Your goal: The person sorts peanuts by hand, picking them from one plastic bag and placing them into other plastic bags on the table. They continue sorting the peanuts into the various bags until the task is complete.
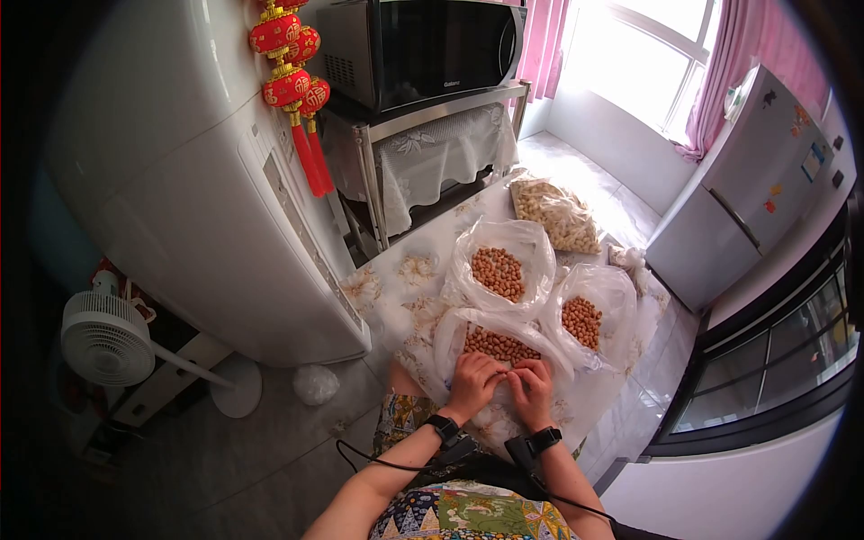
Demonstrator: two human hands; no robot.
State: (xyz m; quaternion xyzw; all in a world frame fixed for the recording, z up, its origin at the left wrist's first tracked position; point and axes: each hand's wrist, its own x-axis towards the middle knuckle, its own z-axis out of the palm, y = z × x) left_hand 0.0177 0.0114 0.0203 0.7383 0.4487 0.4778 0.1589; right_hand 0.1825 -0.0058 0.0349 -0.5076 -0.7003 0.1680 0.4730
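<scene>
Three open clear plastic bags of reddish-brown peanut kernels stand on the table: a back one (497, 274), a right one (582, 322) and a near one (500, 346). At the near bag's front edge, my left hand (475, 382) and my right hand (531, 387) are close together, fingertips nearly meeting. Both hands have their fingers bent in a pinch; whatever lies between the fingertips is too small to make out. A bag of pale unshelled peanuts (556, 214) lies at the table's back.
The patterned table cover (418, 270) spreads under the bags. A microwave (445, 49) sits on a metal rack behind. A fridge (738, 189) stands at the right, a tall white appliance (225, 180) and a fan (108, 337) at the left. A small plastic bag (315, 384) lies on the floor.
</scene>
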